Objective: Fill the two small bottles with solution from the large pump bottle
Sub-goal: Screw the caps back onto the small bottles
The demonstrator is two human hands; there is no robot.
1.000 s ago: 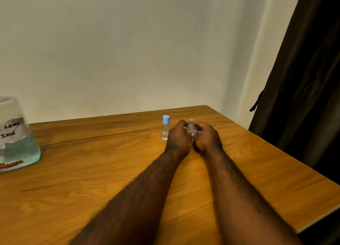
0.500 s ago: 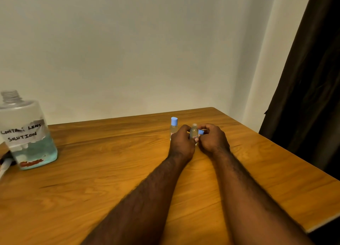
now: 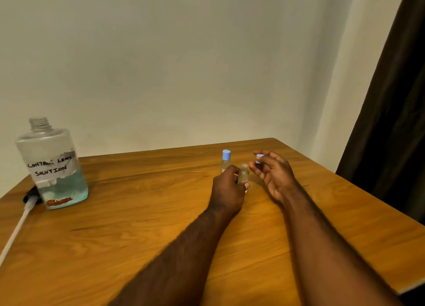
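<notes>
Lg bottle (image 3: 49,149) part-full w/ teal soln (image 3: 69,188)

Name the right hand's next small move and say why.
Probably set the small blue cap down on the wooden table: the right hand pinches it, the left hand grips the uncapped small clear bottle, and the other small bottle is capped.

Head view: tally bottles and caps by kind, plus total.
Large bottle: 1
Small bottles: 2, capped bottle and open bottle held by left hand
Blue caps: 2, fitted cap and loose cap pinched by right hand
Total: 5
</notes>
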